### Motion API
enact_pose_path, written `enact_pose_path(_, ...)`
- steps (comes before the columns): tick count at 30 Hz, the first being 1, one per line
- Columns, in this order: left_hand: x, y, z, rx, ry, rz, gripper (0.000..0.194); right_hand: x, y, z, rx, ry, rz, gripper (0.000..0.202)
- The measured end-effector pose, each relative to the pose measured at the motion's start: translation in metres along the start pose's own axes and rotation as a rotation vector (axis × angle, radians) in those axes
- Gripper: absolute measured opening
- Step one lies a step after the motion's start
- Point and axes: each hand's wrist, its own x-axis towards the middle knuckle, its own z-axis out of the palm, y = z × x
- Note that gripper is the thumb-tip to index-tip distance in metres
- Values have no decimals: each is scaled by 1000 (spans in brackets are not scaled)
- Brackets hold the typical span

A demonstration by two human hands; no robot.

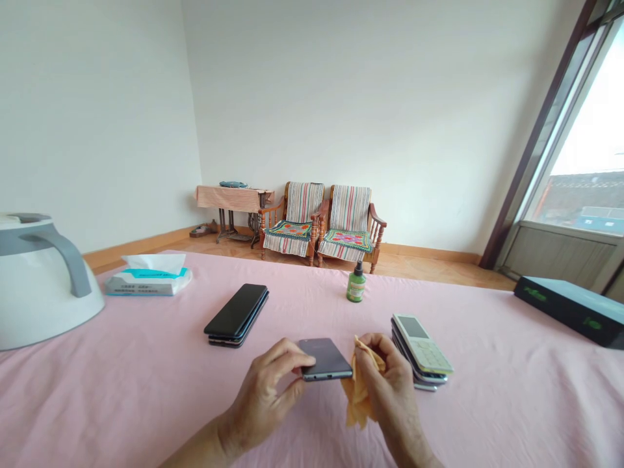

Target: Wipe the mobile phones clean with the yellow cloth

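Note:
Low over the pink-covered table, my left hand point(270, 387) grips a dark grey smartphone point(325, 359) by its left edge, back side up. A yellow cloth point(359, 396) is pinched in my right hand point(387, 377), close against the phone's right edge. Left of the hands lies a stack of smartphones point(238, 313), the top one with a black screen facing up. Just beyond my right hand is another stack of phones, topped by a white keypad phone point(423, 344). A green spray bottle point(356, 285) stands upright behind the hands.
A white and grey kettle point(46, 279) stands at the left edge, near a tissue pack point(149, 278). On the right lies a black box point(570, 309). Past the pink tablecloth point(160, 383) are two wooden chairs point(348, 227) and a small side table point(234, 198).

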Motion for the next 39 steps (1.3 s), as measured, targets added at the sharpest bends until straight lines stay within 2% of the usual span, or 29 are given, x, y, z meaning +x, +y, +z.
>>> enact_pose_path(3, -1, 1, -1, 0, -152, -10, 31, 4, 9, -1, -73, -96, 84, 14)
enact_pose_path(5, -2, 2, -1, 38, -223, -18, 35, 4, 14, -1, -165, -135, 78, 8)
enact_pose_path(7, -1, 4, -1, 84, -285, -26, 38, 4, 17, -1, -298, -159, 28, 4)
enact_pose_path(12, 2, 8, -2, 103, -407, -88, 43, 3, 22, 0, -533, -221, -120, 15)
enact_pose_path(16, 3, 9, -1, 16, -367, -167, 46, 1, 29, 2, -616, -288, -119, 25)
enact_pose_path(21, 1, 1, 7, -23, -201, -296, 59, 0, 35, 5, -640, -330, -118, 33)
enact_pose_path(25, -2, -11, 16, 17, -98, -369, 55, 2, 40, 6, -647, -314, -142, 35)
enact_pose_path(29, -4, -20, 20, -30, -129, -397, 48, 3, 47, 6, -644, -302, -163, 35)
enact_pose_path(34, -1, -20, 15, -198, -169, -399, 43, 3, 47, 6, -634, -294, -171, 34)
enact_pose_path(39, 0, -25, 17, -290, -160, -483, 57, -1, 33, 7, -589, -267, -206, 31)
